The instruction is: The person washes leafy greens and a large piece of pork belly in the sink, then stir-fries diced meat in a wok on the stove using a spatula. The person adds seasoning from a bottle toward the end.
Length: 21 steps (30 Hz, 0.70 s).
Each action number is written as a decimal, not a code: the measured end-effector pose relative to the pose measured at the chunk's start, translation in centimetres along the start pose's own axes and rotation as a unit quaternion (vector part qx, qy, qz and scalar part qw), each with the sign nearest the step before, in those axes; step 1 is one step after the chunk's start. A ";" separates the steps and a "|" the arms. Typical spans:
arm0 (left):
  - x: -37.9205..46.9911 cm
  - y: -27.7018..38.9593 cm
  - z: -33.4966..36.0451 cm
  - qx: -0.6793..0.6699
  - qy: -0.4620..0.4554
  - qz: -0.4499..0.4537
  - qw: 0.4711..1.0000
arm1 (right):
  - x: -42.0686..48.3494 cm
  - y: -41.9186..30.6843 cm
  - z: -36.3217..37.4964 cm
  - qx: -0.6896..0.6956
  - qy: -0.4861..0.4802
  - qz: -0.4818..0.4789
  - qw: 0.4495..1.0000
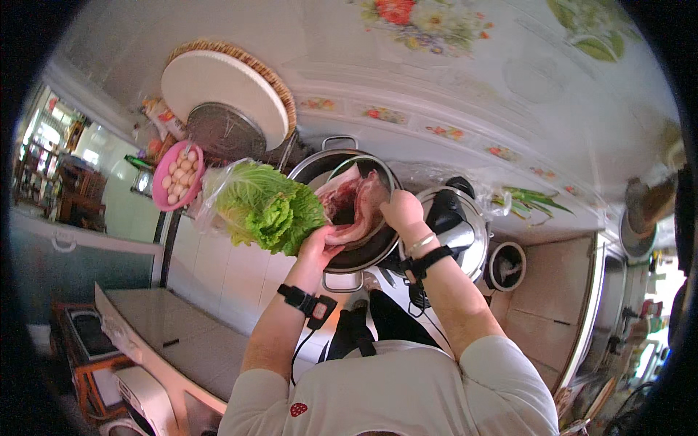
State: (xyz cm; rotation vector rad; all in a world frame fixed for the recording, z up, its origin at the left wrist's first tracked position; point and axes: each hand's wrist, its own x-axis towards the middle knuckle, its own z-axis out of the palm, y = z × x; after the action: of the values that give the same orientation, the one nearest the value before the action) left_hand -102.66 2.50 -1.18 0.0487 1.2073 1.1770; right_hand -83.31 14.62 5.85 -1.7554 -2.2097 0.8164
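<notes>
A long slab of raw meat [364, 204] with pale fat or skin lies curved over a large two-handled metal pot [342, 268]. My left hand [319, 246] grips its lower end with the thumb on top. My right hand [402, 211] is at the right side of the meat, by the rim of a clear round bowl or lid [376, 159]; its fingertips are partly hidden, and I cannot tell whether it holds the meat or the rim. A leafy head of Chinese cabbage [272, 210], partly in clear plastic, sits just left of the meat and touches or nearly touches my left hand.
Eggs fill a pink basket [160, 188] at the left. Behind it, a round white board [218, 76] leans against the wall. A lidded metal cooker [473, 240] stands right of the pot, with green onions [531, 201] beyond it. A small bin [507, 266] is lower right.
</notes>
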 end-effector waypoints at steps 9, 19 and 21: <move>-10.4 -4.6 10.1 0.104 -0.195 0.092 0.971 | -16.9 10.6 -8.5 0.216 0.255 0.034 0.942; -13.0 -21.1 29.6 0.351 -0.302 0.030 0.886 | -37.6 26.1 -14.3 0.215 0.483 0.156 0.834; -13.2 -27.5 33.4 0.392 -0.319 0.073 0.860 | -42.3 29.8 -15.8 0.210 0.507 0.190 0.814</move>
State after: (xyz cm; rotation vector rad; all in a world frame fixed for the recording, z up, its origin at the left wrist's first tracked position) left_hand -58.18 -1.81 6.06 1.0814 1.0047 0.6245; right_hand -39.30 -16.58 10.46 -1.7758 -0.9211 0.2384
